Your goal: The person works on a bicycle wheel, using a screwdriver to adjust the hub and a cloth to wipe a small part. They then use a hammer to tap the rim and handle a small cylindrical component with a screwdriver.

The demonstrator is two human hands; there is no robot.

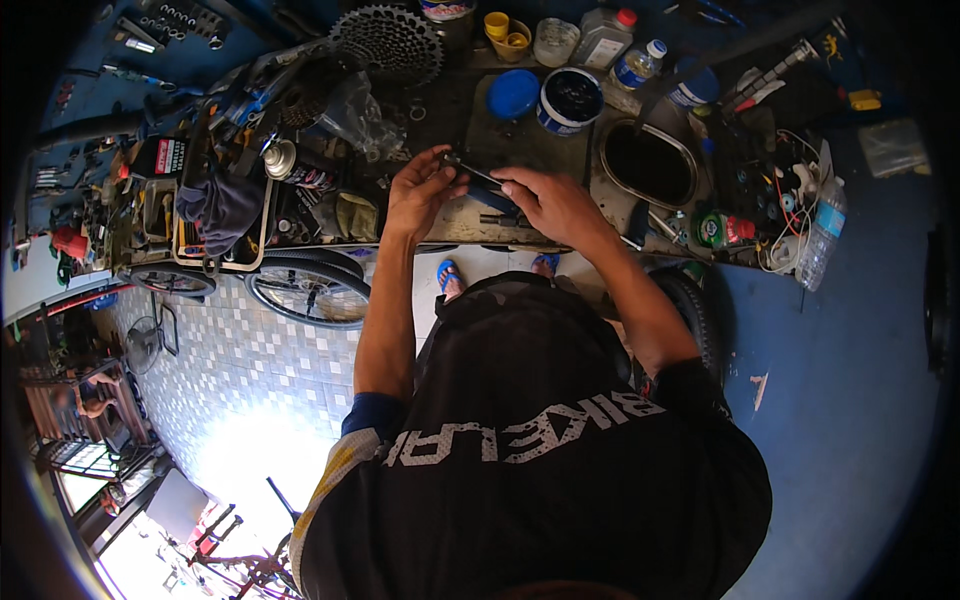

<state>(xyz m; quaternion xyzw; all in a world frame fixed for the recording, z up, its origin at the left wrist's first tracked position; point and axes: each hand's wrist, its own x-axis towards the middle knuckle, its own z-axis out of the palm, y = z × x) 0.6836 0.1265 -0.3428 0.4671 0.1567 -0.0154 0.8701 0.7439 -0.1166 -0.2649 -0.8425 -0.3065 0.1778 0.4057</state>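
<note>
Over the front of the workbench, my left hand (420, 192) is closed, its thumb and fingers pinching a small dark metal part (450, 159). My right hand (552, 207) is closed around the near end of a thin metal rod-like tool (478, 172). The tool's far end reaches the small part, though its tip is too small to make out. Beneath my hands, a short dark cylindrical piece (495, 220) lies close to the bench edge. Beyond them are a blue lid (512, 94) and an open tub of dark grease (570, 101).
A sunken metal basin (648, 163) lies right of my right hand. To the left are a spray can (282, 160), a dark cloth (218, 212) and crumpled clear plastic (362, 118). A large cassette (386, 46) stands behind; a clear bottle (822, 232) stands far right. Wheels (308, 288) rest below the bench.
</note>
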